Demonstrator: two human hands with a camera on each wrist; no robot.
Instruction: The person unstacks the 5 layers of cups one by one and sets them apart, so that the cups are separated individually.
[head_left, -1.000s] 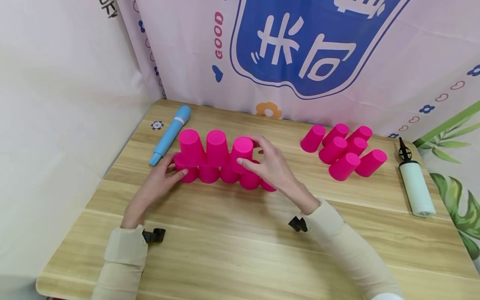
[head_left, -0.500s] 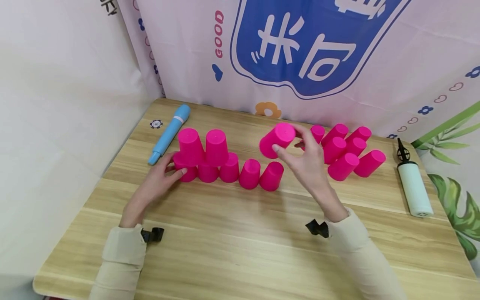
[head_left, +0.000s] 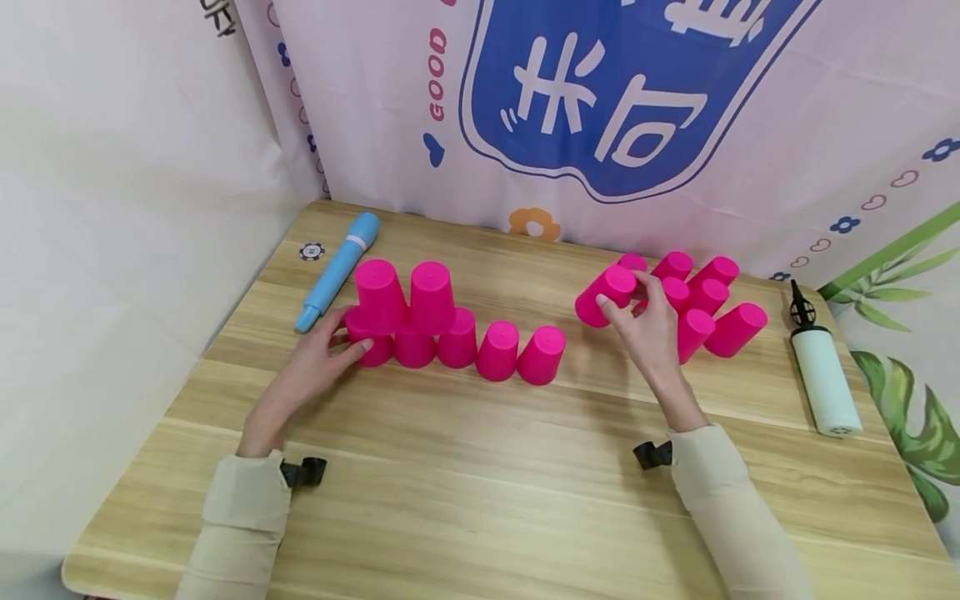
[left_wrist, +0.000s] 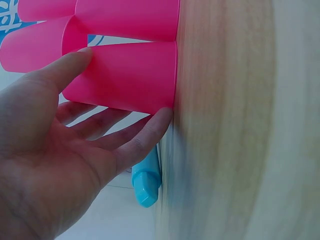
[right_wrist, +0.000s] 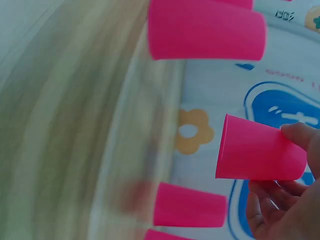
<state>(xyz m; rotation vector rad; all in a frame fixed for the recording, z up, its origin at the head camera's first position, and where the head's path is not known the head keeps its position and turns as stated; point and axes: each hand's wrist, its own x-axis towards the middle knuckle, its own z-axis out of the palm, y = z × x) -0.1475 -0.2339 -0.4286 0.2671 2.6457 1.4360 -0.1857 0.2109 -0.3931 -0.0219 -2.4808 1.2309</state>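
Several upside-down pink cups stand in a row, the rightmost cup (head_left: 542, 357) among them. Two more pink cups sit on top of the row's left part, the right one of these an upper cup (head_left: 431, 298). My left hand (head_left: 309, 367) holds the row's leftmost cup (left_wrist: 125, 75) between thumb and fingers. Off to the right, my right hand (head_left: 651, 333) grips a tilted pink cup (right_wrist: 260, 152) between thumb and fingers, above the tabletop. This held cup is in front of a cluster of pink cups (head_left: 737, 330), partly hidden by my hand.
A light-blue pen-shaped tube (head_left: 337, 271) lies at the back left, with a poker chip (head_left: 311, 251) beside it. A pale green hand pump (head_left: 825, 379) lies near the right edge of the wooden table (head_left: 465, 500). A printed curtain (head_left: 360, 125) hangs behind.
My right hand has lifted a cup off the right end of the upper layer and carried it rightward toward the cluster. My left hand has stayed at the leftmost cup.
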